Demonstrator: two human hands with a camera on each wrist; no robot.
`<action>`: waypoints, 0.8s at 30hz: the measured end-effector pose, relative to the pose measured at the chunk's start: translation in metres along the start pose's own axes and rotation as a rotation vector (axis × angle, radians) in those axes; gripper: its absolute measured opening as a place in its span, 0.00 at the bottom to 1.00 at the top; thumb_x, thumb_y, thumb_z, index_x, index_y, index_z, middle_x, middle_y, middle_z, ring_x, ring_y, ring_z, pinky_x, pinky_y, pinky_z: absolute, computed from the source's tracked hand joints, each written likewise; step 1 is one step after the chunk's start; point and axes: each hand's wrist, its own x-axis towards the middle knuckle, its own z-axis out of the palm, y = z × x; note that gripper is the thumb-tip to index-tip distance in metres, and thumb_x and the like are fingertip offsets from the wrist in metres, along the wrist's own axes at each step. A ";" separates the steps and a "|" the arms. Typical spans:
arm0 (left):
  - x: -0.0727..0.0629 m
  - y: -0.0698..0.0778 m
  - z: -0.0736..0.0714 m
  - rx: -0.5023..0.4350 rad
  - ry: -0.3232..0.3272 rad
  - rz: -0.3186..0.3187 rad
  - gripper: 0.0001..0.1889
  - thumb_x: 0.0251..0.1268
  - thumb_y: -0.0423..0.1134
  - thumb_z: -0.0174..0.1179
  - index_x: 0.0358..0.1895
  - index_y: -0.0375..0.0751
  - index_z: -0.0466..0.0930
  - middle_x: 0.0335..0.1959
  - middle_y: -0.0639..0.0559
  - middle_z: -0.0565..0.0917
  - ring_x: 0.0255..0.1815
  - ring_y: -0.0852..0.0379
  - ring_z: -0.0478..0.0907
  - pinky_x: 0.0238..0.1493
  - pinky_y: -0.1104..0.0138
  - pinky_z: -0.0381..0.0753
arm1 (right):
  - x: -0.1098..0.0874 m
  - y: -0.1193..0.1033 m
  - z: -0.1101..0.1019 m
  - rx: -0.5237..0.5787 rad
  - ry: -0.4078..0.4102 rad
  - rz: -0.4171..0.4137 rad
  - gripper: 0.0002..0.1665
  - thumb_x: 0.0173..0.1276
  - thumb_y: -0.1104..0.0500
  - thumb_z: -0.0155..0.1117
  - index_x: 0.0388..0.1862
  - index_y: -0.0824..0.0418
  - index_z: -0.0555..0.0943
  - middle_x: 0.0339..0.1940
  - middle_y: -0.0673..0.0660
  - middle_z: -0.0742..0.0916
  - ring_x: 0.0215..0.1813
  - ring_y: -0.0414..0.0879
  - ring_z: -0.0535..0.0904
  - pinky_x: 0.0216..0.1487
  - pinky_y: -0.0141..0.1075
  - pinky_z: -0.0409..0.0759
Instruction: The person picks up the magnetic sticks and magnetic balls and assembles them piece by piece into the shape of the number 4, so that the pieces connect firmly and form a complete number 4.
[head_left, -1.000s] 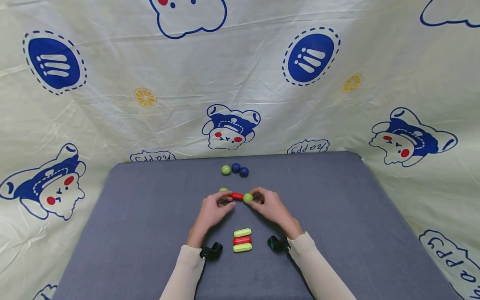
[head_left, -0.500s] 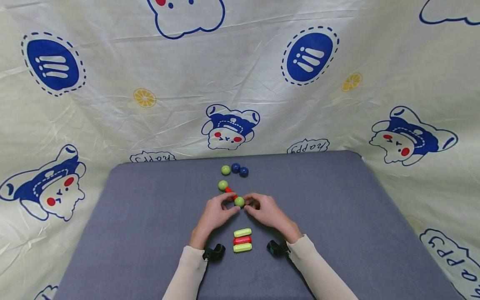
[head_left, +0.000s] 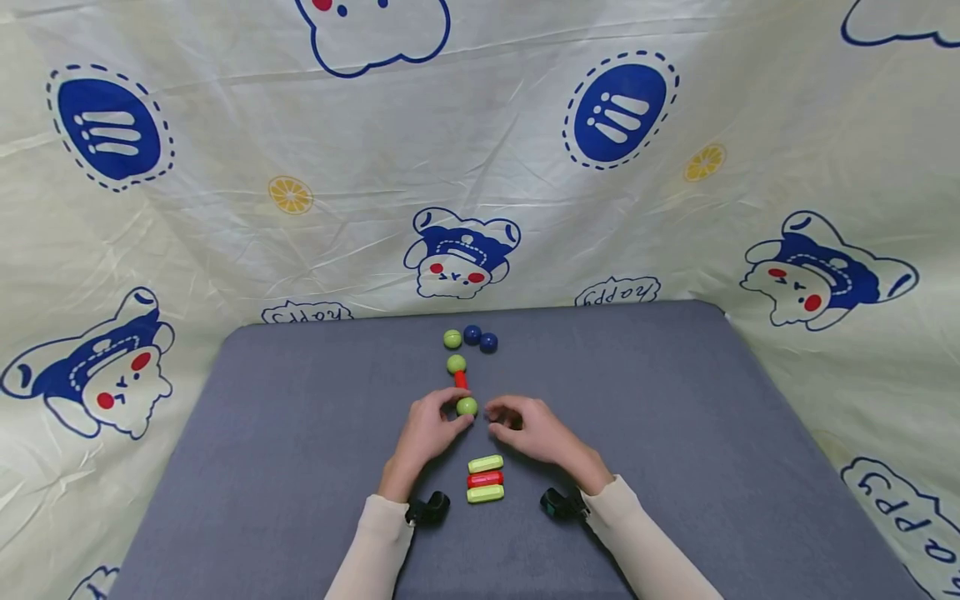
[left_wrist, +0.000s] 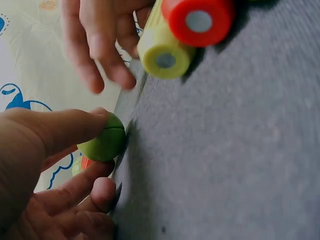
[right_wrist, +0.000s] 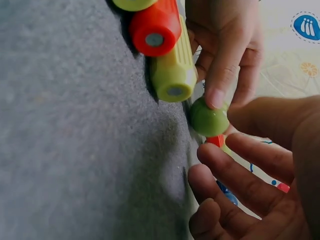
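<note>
My left hand (head_left: 427, 431) pinches a green ball (head_left: 467, 407) between thumb and fingers, as the left wrist view shows up close. This ball sits at the near end of a short red rod (head_left: 461, 380), which has a second green ball (head_left: 456, 363) at its far end. Together they form a line pointing away from me on the table. My right hand (head_left: 538, 431) stays just right of the near ball, fingers loosely bent and holding nothing. In the right wrist view, the left thumb lies on the ball (right_wrist: 209, 118) and hides part of it.
Nearer me, a yellow-green rod (head_left: 485, 464), a red rod (head_left: 485, 479) and another yellow-green rod (head_left: 485, 494) lie side by side, with silver discs in their ends. Behind the joined piece are a green ball (head_left: 452, 339) and two blue balls (head_left: 480, 339). A patterned curtain (head_left: 360, 242) hangs beyond the table.
The red rod with its two green balls has swung from lying crosswise to pointing away from me. The right hand has let go of the near ball, which the left hand now pinches.
</note>
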 end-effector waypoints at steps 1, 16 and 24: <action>-0.001 -0.001 -0.001 -0.008 0.003 0.004 0.18 0.64 0.37 0.72 0.56 0.43 0.86 0.49 0.45 0.86 0.24 0.62 0.69 0.30 0.69 0.71 | -0.002 -0.001 -0.001 -0.001 -0.011 -0.002 0.18 0.72 0.58 0.68 0.59 0.60 0.84 0.46 0.51 0.88 0.40 0.37 0.80 0.42 0.32 0.80; -0.004 -0.010 -0.007 -0.100 -0.022 -0.050 0.17 0.65 0.36 0.71 0.57 0.46 0.86 0.46 0.48 0.86 0.18 0.63 0.67 0.21 0.70 0.66 | -0.013 -0.001 0.002 0.021 -0.189 -0.042 0.18 0.71 0.50 0.71 0.55 0.57 0.86 0.43 0.47 0.87 0.43 0.37 0.79 0.47 0.33 0.79; -0.003 -0.012 -0.009 -0.147 -0.027 -0.086 0.17 0.65 0.35 0.71 0.57 0.46 0.86 0.49 0.49 0.86 0.19 0.64 0.68 0.22 0.71 0.66 | -0.012 0.000 0.001 0.025 -0.234 -0.049 0.15 0.71 0.49 0.71 0.51 0.54 0.87 0.42 0.45 0.87 0.43 0.37 0.79 0.48 0.34 0.79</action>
